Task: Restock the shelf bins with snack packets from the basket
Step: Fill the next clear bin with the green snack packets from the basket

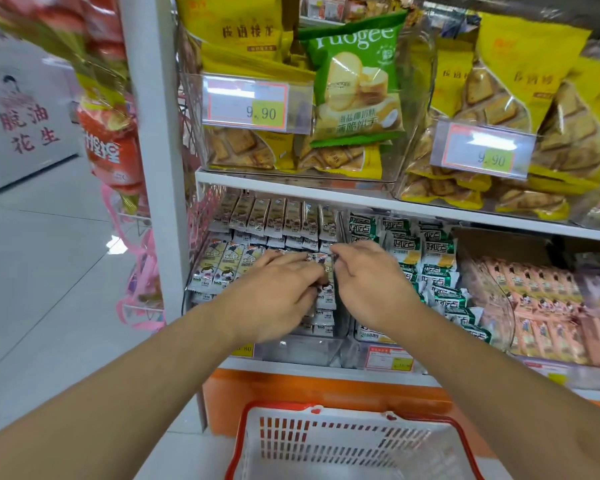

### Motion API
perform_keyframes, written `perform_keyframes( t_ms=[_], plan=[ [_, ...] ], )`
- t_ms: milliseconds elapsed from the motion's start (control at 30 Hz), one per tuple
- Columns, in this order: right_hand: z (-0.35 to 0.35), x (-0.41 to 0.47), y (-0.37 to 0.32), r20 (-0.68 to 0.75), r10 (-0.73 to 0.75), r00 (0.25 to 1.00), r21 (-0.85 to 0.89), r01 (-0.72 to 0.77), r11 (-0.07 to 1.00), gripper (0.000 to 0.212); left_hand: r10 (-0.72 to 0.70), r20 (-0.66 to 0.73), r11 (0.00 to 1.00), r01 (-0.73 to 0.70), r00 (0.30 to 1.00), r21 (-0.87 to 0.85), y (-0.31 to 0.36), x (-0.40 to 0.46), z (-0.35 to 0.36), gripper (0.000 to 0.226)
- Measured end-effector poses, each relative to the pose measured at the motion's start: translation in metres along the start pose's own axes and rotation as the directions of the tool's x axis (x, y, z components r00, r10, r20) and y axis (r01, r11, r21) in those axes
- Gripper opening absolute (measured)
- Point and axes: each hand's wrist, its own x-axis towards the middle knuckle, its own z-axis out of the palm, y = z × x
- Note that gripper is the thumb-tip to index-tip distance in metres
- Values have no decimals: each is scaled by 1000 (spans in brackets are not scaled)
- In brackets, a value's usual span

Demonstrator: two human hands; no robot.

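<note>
Our left hand (278,292) lies palm down over the cream snack packets (222,268) in the lower clear bin (302,349), its fingers bent over the small packets beneath them; whether they actually grip one we cannot tell. Just beside it, our right hand (368,282) pinches the top edge of a packet between thumb and fingertips, at the right end of the same row. Nearest to us, below both forearms, stands the white basket (347,445) with its red rim, on the floor in front of the orange base of the shelf (326,194); we see no packets through the part of it that shows. The cream packets stand in tidy rows, one row behind another, filling the bin up to the shelf board above. To the right, in the next bin, lie green and white packets (433,258), and further right pink ones (534,299). On the shelf above, clear bins hold yellow biscuit bags (513,98), with one green bag (357,84) propped among them, and price tags (246,103) reading 9.90 hang on the fronts.
</note>
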Motion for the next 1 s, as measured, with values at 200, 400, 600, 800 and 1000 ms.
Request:
perform_keyframes(
  t_ms=[200, 400, 600, 800, 1000],
  plan=[
    [-46, 0, -45, 143, 201, 969, 168, -224, 960, 73, -12, -6, 998, 12, 1000, -62, 2, -1, 0, 22],
    [-64, 17, -61, 431, 352, 831, 392, -524, 756, 77, -67, 36, 992, 70, 997, -105, 3, -3, 0, 30],
    [-47, 23, -64, 621, 282, 731, 568, -668, 481, 85, -92, 57, 994, 95, 994, -59, 2, -12, -5, 46],
    [-38, 22, -58, 575, 259, 776, 597, -614, 516, 85, -228, 118, 974, 226, 966, 33, -17, -25, -3, 59],
    [-34, 21, -43, 522, 286, 804, 592, -582, 558, 83, -232, 104, 973, 230, 967, 31, -16, -25, -1, 60]
  ],
)
